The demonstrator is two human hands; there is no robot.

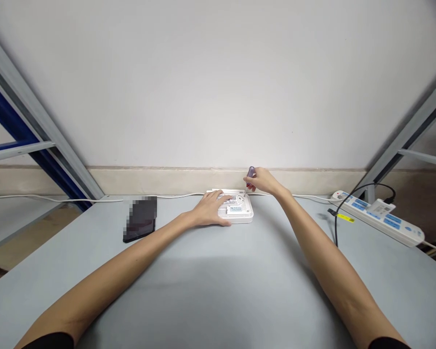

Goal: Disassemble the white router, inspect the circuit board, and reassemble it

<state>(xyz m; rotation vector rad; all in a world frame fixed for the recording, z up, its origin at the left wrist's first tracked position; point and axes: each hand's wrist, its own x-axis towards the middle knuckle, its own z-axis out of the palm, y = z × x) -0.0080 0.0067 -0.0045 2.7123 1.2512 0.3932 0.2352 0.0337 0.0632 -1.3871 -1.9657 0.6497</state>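
Observation:
A white router [244, 217] lies on the table near the wall, its vented, labelled side facing up. My left hand [210, 209] grips its left part, fingers over the top and thumb along the front edge. In my right hand [263, 180] is a screwdriver [251, 172] with a purple translucent handle, pinched between the fingers. It stands tilted, with its shaft pointing down at the router's back right corner. Whether the tip sits in a screw is too small to tell.
A dark phone [145, 218] lies left on the grey table [203, 291]. At right is a white power strip [378, 215] with a plugged-in adapter [381, 208] and black cable [336, 228]. A white cord [181, 196] runs along the wall. Metal frame posts flank both sides.

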